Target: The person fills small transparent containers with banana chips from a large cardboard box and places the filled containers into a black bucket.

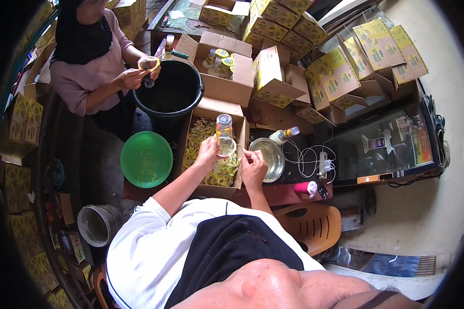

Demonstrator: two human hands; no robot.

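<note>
My left hand (207, 152) grips a clear glass (225, 133) with coloured decoration, turned bottom-up, above an open cardboard box (242, 177) full of yellow strips (216, 175). My right hand (253, 167) is pinched just right of the glass, around something thin and pale that is too small to make out. Beside that hand sits a metal bowl of clear liquid (269, 159), and behind it a decorated glass (284, 135) lies tilted. A green plastic basin (145, 158) is left of the box.
A co-worker (82, 77) holds a small item over a black bucket (167, 108). Cartons (340, 72) crowd the back. A glass-topped unit (376, 144), cables, a power strip (324, 162), a pink cylinder (304, 188), a chair (314, 226) and a grey pail (94, 226) surround me.
</note>
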